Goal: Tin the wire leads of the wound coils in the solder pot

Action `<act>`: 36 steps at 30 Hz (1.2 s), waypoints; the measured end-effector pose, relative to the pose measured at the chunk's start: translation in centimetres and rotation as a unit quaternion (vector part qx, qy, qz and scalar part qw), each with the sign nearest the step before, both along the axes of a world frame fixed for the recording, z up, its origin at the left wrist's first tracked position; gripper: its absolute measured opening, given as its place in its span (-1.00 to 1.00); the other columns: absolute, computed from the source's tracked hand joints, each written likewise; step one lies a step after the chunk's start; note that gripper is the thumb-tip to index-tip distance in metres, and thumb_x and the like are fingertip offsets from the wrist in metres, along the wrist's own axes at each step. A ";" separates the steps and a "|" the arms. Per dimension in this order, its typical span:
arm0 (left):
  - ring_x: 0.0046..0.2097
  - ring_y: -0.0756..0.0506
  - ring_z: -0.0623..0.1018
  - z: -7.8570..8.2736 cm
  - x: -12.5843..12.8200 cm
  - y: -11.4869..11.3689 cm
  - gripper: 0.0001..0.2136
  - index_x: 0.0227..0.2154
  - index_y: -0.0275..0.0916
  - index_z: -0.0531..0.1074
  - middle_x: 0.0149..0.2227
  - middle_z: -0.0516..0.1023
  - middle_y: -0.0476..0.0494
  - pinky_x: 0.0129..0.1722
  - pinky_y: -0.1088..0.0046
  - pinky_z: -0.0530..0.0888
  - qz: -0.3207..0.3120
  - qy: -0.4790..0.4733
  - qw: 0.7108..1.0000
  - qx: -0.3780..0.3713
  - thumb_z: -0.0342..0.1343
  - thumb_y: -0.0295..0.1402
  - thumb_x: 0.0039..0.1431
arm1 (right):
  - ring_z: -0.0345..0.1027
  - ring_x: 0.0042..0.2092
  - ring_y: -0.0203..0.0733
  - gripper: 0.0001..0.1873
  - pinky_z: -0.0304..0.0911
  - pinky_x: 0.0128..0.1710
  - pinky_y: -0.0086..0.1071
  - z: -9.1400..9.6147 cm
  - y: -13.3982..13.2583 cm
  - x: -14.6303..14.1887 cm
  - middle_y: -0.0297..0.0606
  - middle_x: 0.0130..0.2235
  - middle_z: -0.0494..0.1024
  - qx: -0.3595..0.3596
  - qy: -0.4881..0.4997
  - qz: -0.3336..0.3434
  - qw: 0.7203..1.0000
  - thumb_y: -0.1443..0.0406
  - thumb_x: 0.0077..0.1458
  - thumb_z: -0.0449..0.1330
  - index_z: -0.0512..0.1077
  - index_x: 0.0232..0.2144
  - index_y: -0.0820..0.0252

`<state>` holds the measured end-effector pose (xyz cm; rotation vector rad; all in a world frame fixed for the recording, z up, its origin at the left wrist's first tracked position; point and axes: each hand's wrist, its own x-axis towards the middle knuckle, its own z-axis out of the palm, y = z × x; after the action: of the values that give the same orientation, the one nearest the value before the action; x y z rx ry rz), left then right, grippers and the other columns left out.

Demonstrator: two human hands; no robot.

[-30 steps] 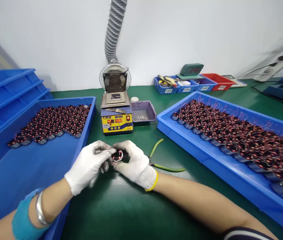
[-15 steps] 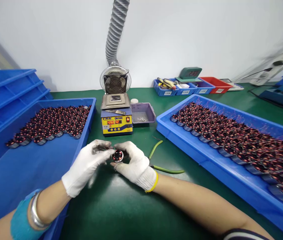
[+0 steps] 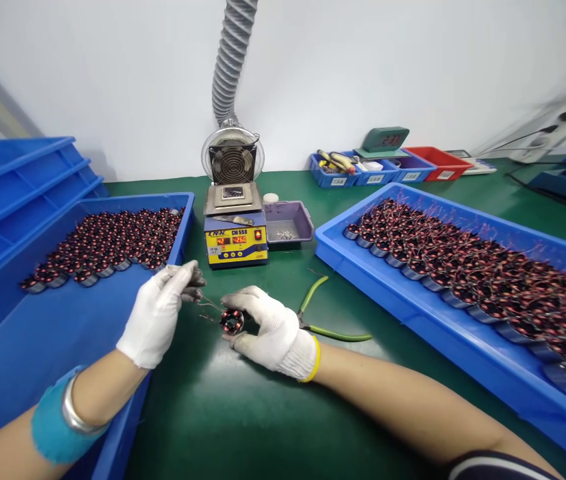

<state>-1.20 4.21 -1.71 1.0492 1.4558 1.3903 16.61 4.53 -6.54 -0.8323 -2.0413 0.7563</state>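
Note:
Between the thumb and fingers of my gloved right hand (image 3: pixel 275 333) is a round motor stator (image 3: pixel 232 322), its ring of copper windings tilted up toward me. Thin wire leads (image 3: pixel 211 304) run from its upper left side to my gloved left hand (image 3: pixel 155 310). The left fingertips are pinched together at the far ends of these leads, apart from the stator. Just right of my right hand, cutting pliers with green handles (image 3: pixel 340 335) lie on the green table, their jaws partly hidden by the glove.
A blue tray (image 3: pixel 167 277) of stators stands at left, another blue tray (image 3: pixel 363 287) of stators with long leads at right. Behind my hands are a solder pot (image 3: pixel 236 243), a purple bin (image 3: pixel 305 227) and an exhaust hose (image 3: pixel 233 63). Small bins (image 3: pixel 335 180) line the wall.
My left hand has moved away from the stator, left and slightly up, and the leads now show stretched between them. The right hand keeps its hold on the stator.

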 end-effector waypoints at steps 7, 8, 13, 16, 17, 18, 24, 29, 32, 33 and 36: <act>-0.42 -0.05 0.44 0.6 1.1 -1.0 -0.83 -0.59 -0.23 0.48 -0.54 0.47 -0.06 -0.40 0.51 0.37 -0.111 0.153 0.982 -0.028 0.22 -0.23 -0.11 | 0.38 -0.15 -0.21 -0.54 0.33 -0.17 -0.34 0.2 0.5 0.2 -0.26 -0.14 0.45 -0.019 0.010 -0.036 0.999 0.27 -0.13 0.26 0.35 -0.09 0.08; -0.43 -0.04 0.43 0.7 1.2 -1.1 -0.84 -0.60 -0.23 0.48 -0.54 0.47 -0.05 -0.41 0.51 0.37 -0.098 0.148 0.984 -0.014 0.21 -0.24 -0.10 | 0.38 -0.15 -0.21 -0.54 0.33 -0.18 -0.34 0.3 0.5 0.2 -0.26 -0.14 0.45 -0.017 0.011 -0.038 0.999 0.27 -0.13 0.26 0.35 -0.09 0.08; -0.46 -0.01 0.43 0.3 0.2 -0.9 -0.87 -0.54 -0.23 0.50 -0.53 0.48 -0.02 -0.43 0.51 0.38 0.020 0.110 0.991 0.067 0.21 -0.28 -0.10 | 0.39 -0.16 -0.21 -0.53 0.33 -0.19 -0.34 0.5 0.6 0.2 -0.26 -0.15 0.46 -0.001 0.013 -0.046 0.999 0.26 -0.14 0.27 0.36 -0.10 0.08; -0.47 -0.01 0.44 0.0 -0.5 -0.1 -0.85 -0.49 -0.24 0.49 -0.53 0.48 -0.01 -0.43 0.51 0.39 0.088 0.053 0.991 0.087 0.19 -0.26 -0.07 | 0.39 -0.15 -0.22 -0.55 0.33 -0.17 -0.36 0.7 0.7 0.3 -0.27 -0.17 0.47 0.001 0.038 -0.062 0.997 0.30 -0.15 0.27 0.36 -0.12 0.10; -0.47 -0.01 0.44 -0.1 -0.6 0.1 -0.83 -0.48 -0.26 0.48 -0.53 0.47 -0.02 -0.44 0.51 0.39 0.086 0.040 0.993 0.077 0.19 -0.24 -0.07 | 0.40 -0.16 -0.23 -0.55 0.33 -0.16 -0.36 0.8 0.8 0.4 -0.28 -0.17 0.47 -0.005 0.040 -0.073 0.997 0.31 -0.15 0.27 0.36 -0.12 0.11; -0.47 -0.01 0.43 -0.1 -0.5 0.2 -0.80 -0.47 -0.27 0.48 -0.53 0.47 -0.03 -0.45 0.51 0.39 0.072 0.032 0.995 0.061 0.20 -0.22 -0.08 | 0.40 -0.17 -0.24 -0.53 0.33 -0.15 -0.35 1.0 1.1 0.4 -0.29 -0.18 0.48 -0.015 0.038 -0.085 0.996 0.31 -0.15 0.27 0.35 -0.11 0.10; -0.45 -0.02 0.43 -0.1 0.1 0.5 -0.68 -0.49 -0.29 0.45 -0.48 0.49 -0.08 -0.44 0.48 0.38 -0.023 0.059 0.998 -0.015 0.18 -0.08 -0.06 | 0.42 -0.23 -0.24 -0.50 0.36 -0.20 -0.33 3.3 5.1 1.0 -0.30 -0.20 0.50 -0.055 0.012 -0.154 0.987 0.28 -0.19 0.28 0.35 -0.10 0.12; -0.43 -0.03 0.43 -0.3 0.0 0.7 -0.65 -0.43 -0.29 0.45 -0.42 0.49 -0.09 -0.41 0.46 0.36 -0.060 0.088 0.994 -0.026 0.13 -0.04 -0.03 | 0.40 -0.22 -0.22 -0.54 0.33 -0.20 -0.33 8.1 11.5 1.0 -0.29 -0.24 0.52 0.007 -0.057 -0.177 0.983 0.26 -0.16 0.23 0.41 -0.12 0.19; -0.40 -0.04 0.42 -0.5 0.1 0.7 -0.64 -0.39 -0.29 0.45 -0.40 0.49 -0.09 -0.38 0.45 0.34 -0.092 0.102 0.989 -0.047 0.11 -0.04 -0.02 | 0.39 -0.22 -0.16 -0.64 0.29 -0.19 -0.28 11.9 15.1 0.3 -0.28 -0.30 0.52 0.060 -0.163 -0.221 0.960 0.14 -0.08 0.15 0.47 -0.23 0.19; -0.39 -0.05 0.42 -0.5 0.1 0.7 -0.64 -0.39 -0.29 0.44 -0.40 0.49 -0.08 -0.38 0.45 0.33 -0.100 0.108 0.988 -0.055 0.10 -0.03 -0.01 | 0.40 -0.23 -0.14 -0.64 0.28 -0.19 -0.28 12.9 16.2 0.0 -0.27 -0.32 0.52 0.071 -0.199 -0.225 0.951 0.11 -0.04 0.10 0.49 -0.27 0.21; -0.38 -0.04 0.40 -0.3 0.2 0.7 -0.66 -0.41 -0.27 0.42 -0.39 0.49 -0.06 -0.37 0.46 0.31 -0.115 0.131 0.982 -0.069 0.07 -0.04 0.01 | 0.41 -0.22 -0.08 -0.56 0.26 -0.19 -0.29 14.8 19.1 -1.5 -0.16 -0.34 0.53 0.087 -0.289 -0.236 0.924 0.05 0.01 0.01 0.49 -0.32 0.27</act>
<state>-1.03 4.89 -2.06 1.3017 1.5358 1.0026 15.11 23.59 8.30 -1.4997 -2.2158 0.0482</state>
